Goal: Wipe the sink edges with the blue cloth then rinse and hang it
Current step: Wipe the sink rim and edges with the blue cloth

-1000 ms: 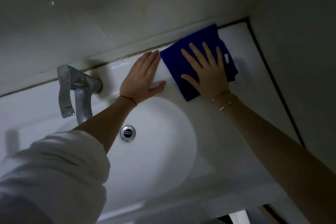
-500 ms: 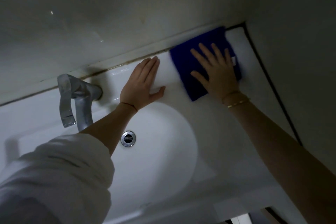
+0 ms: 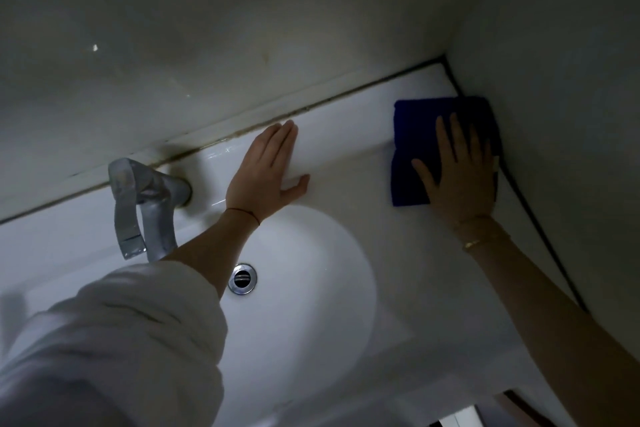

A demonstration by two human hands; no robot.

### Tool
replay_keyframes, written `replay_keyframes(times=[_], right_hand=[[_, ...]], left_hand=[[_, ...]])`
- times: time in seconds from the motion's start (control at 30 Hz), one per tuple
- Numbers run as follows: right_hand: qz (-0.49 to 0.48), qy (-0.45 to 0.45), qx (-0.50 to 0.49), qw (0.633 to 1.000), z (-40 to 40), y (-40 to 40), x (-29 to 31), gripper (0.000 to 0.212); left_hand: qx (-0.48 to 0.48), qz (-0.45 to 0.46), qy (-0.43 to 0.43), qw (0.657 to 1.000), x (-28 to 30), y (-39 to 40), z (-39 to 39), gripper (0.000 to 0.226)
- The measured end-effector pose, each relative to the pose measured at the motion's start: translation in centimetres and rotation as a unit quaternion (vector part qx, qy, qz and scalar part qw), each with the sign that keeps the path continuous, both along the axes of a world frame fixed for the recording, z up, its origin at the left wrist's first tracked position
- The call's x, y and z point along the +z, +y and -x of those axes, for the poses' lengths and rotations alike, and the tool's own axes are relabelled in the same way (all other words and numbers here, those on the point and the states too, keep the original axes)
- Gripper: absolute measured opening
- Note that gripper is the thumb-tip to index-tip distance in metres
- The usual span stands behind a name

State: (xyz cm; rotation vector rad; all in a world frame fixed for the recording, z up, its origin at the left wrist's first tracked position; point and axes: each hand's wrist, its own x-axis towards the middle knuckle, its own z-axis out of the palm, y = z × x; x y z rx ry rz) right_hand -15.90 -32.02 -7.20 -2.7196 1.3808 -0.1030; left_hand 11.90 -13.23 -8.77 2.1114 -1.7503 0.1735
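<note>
A folded blue cloth (image 3: 412,135) lies flat on the right-hand ledge of the white sink (image 3: 346,152), close to the side wall. My right hand (image 3: 457,173) presses on it with fingers spread, covering its right half. My left hand (image 3: 266,173) rests flat and empty on the back ledge of the sink, just above the oval basin (image 3: 311,288), fingers together and thumb out.
A chrome faucet (image 3: 138,204) stands at the back left of the sink, its spout over the basin. A metal drain (image 3: 242,278) sits in the basin. Walls close the back and right sides, with a dark sealant line (image 3: 540,236) along the right edge.
My right hand has slid the blue cloth from the back ledge toward the right, along the side wall and slightly nearer to me. The left hand has stayed in place.
</note>
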Motion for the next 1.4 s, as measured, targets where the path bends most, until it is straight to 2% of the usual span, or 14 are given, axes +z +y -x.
replay_keyframes(times=[0.07,0.2,0.4,0.57,0.77,0.9,1.23,1.4], right_hand=[[-0.005,-0.007,0.027,1.0,-2.0,-1.0,0.2,0.078],[0.0,-0.023,0.124,0.992,-7.1,-2.0,0.4,0.068],[0.035,-0.014,0.217,0.976,-6.5,-0.3,-1.0,0.068],[0.007,-0.019,0.184,0.983,-5.6,-4.7,-0.3,0.076],[0.018,-0.062,0.115,0.991,-5.1,0.9,-1.7,0.066],[0.026,-0.07,0.081,0.994,-4.0,1.3,-1.2,0.071],[0.059,-0.063,0.117,0.989,-8.2,-1.1,-1.0,0.062],[0.067,-0.062,0.13,0.987,-6.4,-2.8,-0.9,0.059]], left_hand=[[0.001,-0.006,0.0,1.0,-0.1,0.0,0.0,0.072],[0.005,-0.025,-0.006,1.0,0.1,0.0,0.0,0.075],[0.014,-0.046,-0.002,0.999,0.1,0.1,0.0,0.077],[0.012,-0.045,-0.005,0.999,0.1,0.0,0.0,0.077],[0.009,-0.045,-0.008,0.999,0.2,0.0,0.1,0.076],[0.006,-0.046,-0.013,0.999,0.3,-0.1,0.2,0.076],[0.01,-0.06,-0.022,0.998,0.3,-0.2,0.2,0.077],[0.0,-0.051,-0.02,0.999,0.3,-0.1,-0.1,0.075]])
